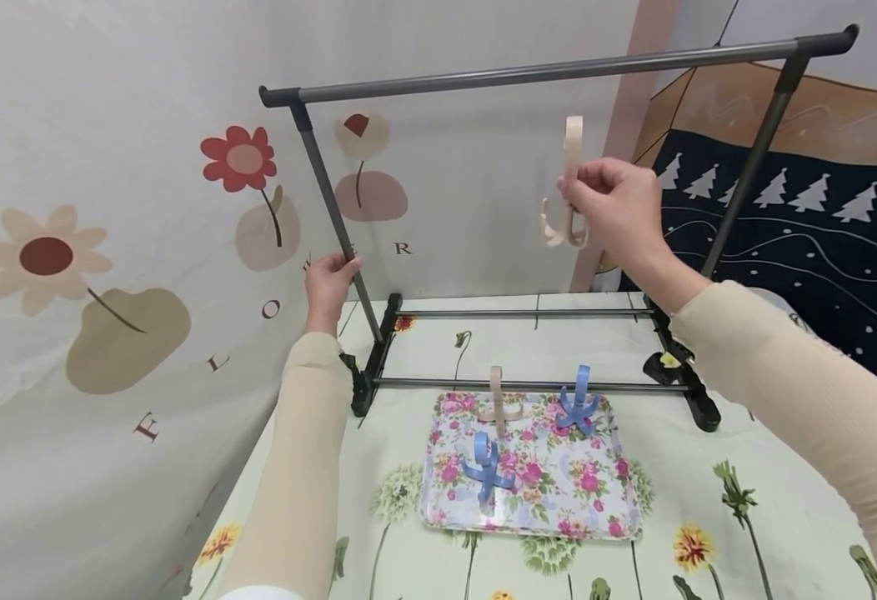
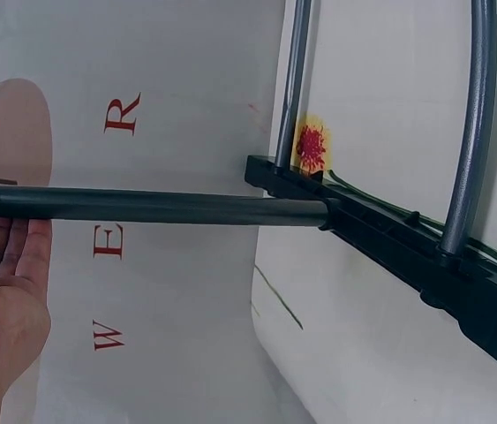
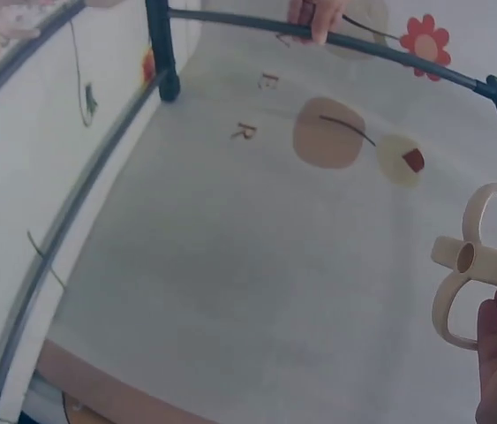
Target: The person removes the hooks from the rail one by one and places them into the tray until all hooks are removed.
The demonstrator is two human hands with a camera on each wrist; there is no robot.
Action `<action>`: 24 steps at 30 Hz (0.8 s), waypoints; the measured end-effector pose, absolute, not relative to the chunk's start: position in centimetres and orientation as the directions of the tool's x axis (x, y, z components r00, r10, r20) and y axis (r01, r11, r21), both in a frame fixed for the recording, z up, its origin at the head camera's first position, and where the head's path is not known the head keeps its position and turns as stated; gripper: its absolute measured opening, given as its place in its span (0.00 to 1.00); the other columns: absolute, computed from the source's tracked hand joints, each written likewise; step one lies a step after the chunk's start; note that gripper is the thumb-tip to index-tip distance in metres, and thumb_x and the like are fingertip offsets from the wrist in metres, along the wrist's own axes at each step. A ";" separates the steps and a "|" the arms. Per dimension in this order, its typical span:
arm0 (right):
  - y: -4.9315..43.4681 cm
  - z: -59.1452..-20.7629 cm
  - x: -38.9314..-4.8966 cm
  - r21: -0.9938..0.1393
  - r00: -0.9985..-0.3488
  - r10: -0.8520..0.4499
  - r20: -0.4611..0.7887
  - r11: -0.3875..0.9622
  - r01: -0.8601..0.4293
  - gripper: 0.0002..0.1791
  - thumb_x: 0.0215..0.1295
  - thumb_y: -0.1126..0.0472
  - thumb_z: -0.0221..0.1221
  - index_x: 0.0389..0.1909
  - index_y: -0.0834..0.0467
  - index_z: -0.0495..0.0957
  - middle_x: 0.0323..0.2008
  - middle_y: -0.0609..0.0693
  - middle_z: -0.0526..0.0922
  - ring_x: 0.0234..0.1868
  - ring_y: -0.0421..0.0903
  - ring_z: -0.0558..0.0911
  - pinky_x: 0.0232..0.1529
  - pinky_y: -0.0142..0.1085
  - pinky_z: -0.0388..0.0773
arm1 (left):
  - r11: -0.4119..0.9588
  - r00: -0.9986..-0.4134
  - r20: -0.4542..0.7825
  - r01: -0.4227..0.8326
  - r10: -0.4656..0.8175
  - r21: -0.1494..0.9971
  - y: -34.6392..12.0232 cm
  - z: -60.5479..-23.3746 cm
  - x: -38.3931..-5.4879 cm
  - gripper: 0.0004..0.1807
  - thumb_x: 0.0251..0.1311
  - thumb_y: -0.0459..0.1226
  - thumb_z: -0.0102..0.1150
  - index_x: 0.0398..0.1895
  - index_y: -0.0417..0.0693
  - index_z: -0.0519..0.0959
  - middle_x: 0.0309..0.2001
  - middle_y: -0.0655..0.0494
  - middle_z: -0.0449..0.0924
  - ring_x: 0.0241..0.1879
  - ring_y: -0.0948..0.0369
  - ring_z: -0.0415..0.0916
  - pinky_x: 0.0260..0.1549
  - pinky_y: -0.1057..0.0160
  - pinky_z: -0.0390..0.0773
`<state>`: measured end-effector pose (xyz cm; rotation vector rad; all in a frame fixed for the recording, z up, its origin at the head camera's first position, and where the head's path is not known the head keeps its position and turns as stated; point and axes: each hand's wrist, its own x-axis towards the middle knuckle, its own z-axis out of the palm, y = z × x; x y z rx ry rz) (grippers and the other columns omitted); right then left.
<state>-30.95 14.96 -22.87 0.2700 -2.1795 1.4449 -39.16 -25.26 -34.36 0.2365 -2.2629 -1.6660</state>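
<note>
My right hand [image 1: 622, 208] pinches a beige multi-prong hook [image 1: 573, 137] by its stem, below the top bar [image 1: 528, 77] of a dark metal rack. In the head view the hook is upright, its curved top apart from the bar. In the right wrist view, the hook's curved prongs [image 3: 443, 305] show beside the fingers. My left hand [image 1: 328, 287] holds the rack's left upright [image 1: 323, 179]; the left wrist view shows the thumb in front of the pole [image 2: 169, 208] and fingers behind it.
On the flowered tray [image 1: 551, 512] lie a second beige hook [image 1: 496, 383], a blue hook [image 1: 578, 408] and another blue hook [image 1: 487, 475]. The tray is before the rack's lower front rod [image 1: 423, 382], on a flower-print cloth [image 1: 679, 475]. Printed curtains hang behind and at left.
</note>
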 end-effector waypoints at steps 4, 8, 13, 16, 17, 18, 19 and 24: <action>15.1 -24.5 -30.2 -0.800 -0.864 0.059 0.501 0.413 -0.435 0.19 0.67 0.49 0.63 0.46 0.61 0.84 0.37 0.50 0.84 0.40 0.42 0.81 0.50 0.40 0.80 | 0.308 -0.935 0.160 0.058 -0.317 0.950 -25.3 -34.4 -39.1 0.19 0.68 0.45 0.62 0.54 0.42 0.79 0.53 0.48 0.80 0.56 0.54 0.74 0.61 0.52 0.68; 15.3 -26.5 -29.4 -0.795 -0.874 0.013 0.485 0.422 -0.435 0.19 0.68 0.49 0.63 0.47 0.61 0.84 0.39 0.52 0.85 0.42 0.43 0.79 0.50 0.38 0.79 | 0.312 -0.936 0.161 0.058 -0.313 0.948 -25.3 -34.4 -39.2 0.20 0.67 0.45 0.62 0.54 0.41 0.79 0.54 0.48 0.80 0.56 0.54 0.73 0.61 0.51 0.67; 15.3 -28.7 -28.1 -0.797 -0.876 -0.043 0.481 0.396 -0.457 0.15 0.68 0.53 0.63 0.44 0.62 0.84 0.40 0.53 0.86 0.39 0.44 0.80 0.44 0.29 0.79 | 0.311 -0.936 0.166 0.065 -0.310 0.948 -25.3 -34.5 -39.3 0.19 0.67 0.45 0.62 0.54 0.41 0.79 0.54 0.48 0.79 0.57 0.54 0.73 0.60 0.51 0.68; 15.1 -29.8 -27.2 -0.792 -0.871 -0.088 0.483 0.380 -0.477 0.12 0.68 0.56 0.63 0.42 0.62 0.84 0.39 0.55 0.86 0.36 0.45 0.80 0.39 0.25 0.78 | 0.306 -0.936 0.165 0.066 -0.310 0.950 -25.2 -34.4 -39.3 0.19 0.67 0.45 0.62 0.54 0.41 0.79 0.54 0.48 0.79 0.56 0.54 0.73 0.59 0.52 0.69; 15.0 -30.1 -26.9 -0.792 -0.871 -0.103 0.481 0.376 -0.481 0.12 0.68 0.57 0.64 0.42 0.63 0.84 0.39 0.56 0.86 0.36 0.45 0.81 0.39 0.25 0.78 | 0.305 -0.936 0.165 0.067 -0.310 0.950 -25.2 -34.4 -39.3 0.20 0.67 0.45 0.62 0.54 0.41 0.79 0.54 0.48 0.79 0.56 0.54 0.73 0.58 0.53 0.70; 15.0 -30.5 -26.6 -0.790 -0.870 -0.118 0.479 0.374 -0.486 0.12 0.68 0.57 0.64 0.42 0.62 0.84 0.39 0.56 0.86 0.36 0.45 0.81 0.39 0.26 0.78 | 0.303 -0.936 0.166 0.068 -0.309 0.950 -25.2 -34.4 -39.3 0.20 0.67 0.45 0.62 0.54 0.41 0.79 0.54 0.48 0.79 0.56 0.54 0.73 0.58 0.53 0.70; 14.9 -30.9 -26.3 -0.792 -0.872 -0.129 0.473 0.371 -0.485 0.11 0.68 0.57 0.64 0.42 0.62 0.84 0.39 0.56 0.86 0.36 0.45 0.81 0.39 0.26 0.78 | 0.303 -0.936 0.165 0.068 -0.309 0.951 -25.2 -34.4 -39.3 0.20 0.67 0.45 0.62 0.55 0.41 0.79 0.54 0.48 0.79 0.56 0.54 0.73 0.58 0.53 0.70; 14.9 -32.9 -25.3 -0.804 -0.883 -0.171 0.438 0.365 -0.470 0.09 0.68 0.58 0.64 0.39 0.61 0.85 0.36 0.55 0.86 0.34 0.45 0.81 0.36 0.29 0.78 | 0.307 -0.938 0.159 0.060 -0.309 0.950 -25.3 -34.4 -39.2 0.21 0.68 0.45 0.61 0.56 0.41 0.78 0.55 0.47 0.79 0.56 0.53 0.74 0.60 0.53 0.69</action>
